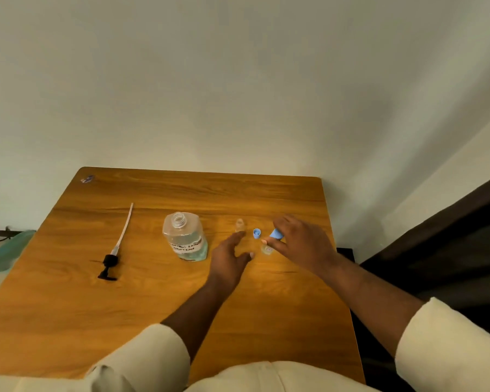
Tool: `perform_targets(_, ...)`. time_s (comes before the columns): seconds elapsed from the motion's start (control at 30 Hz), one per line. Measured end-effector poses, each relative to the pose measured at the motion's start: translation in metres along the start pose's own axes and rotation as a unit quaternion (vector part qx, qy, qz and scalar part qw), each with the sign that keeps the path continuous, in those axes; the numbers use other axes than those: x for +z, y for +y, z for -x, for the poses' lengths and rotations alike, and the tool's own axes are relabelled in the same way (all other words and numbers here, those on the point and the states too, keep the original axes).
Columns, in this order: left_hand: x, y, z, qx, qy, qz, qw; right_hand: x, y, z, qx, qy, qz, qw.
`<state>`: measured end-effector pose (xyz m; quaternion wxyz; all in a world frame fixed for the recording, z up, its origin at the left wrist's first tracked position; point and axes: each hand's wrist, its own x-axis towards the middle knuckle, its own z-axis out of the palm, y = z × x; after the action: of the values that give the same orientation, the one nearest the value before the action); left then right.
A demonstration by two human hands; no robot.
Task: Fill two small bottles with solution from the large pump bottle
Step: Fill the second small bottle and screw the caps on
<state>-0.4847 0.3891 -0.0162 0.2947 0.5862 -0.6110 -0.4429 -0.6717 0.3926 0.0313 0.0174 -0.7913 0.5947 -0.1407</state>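
Observation:
A large clear bottle (185, 239) with a handwritten label stands uncapped on the wooden table (153, 301), partly filled with bluish liquid. Its black pump head with a long white tube (116, 250) lies to the left. One small clear bottle (240, 224) stands open right of the large bottle, with a loose blue cap (257, 233) beside it. My right hand (300, 241) grips the blue cap (276, 235) of a second small bottle (267, 249), which is tilted on the table. My left hand (229, 258) hovers open between the two small bottles, fingers spread.
The table sits against a pale wall. A small scrap (87, 179) lies at its far left corner. A greenish bag (9, 250) is off the left edge, and dark furniture (436, 250) stands to the right.

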Motion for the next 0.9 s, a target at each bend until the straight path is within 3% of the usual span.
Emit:
perform_targets(0.27,0.005,-0.020,-0.054,-0.092,0.006,-0.081,0.993,0.055,0.034,-0.015,0.135,-0.103,-0.044,0.984)
perform_targets(0.57,0.021,-0.036,-0.100,-0.110,0.013,-0.114,0.987,0.078,0.047,-0.024,0.147,-0.177,-0.042,0.972)
perform_targets(0.9,0.024,-0.034,-0.118,-0.119,0.021,-0.125,0.985,0.061,0.044,-0.023,0.156,-0.167,-0.021,0.973)
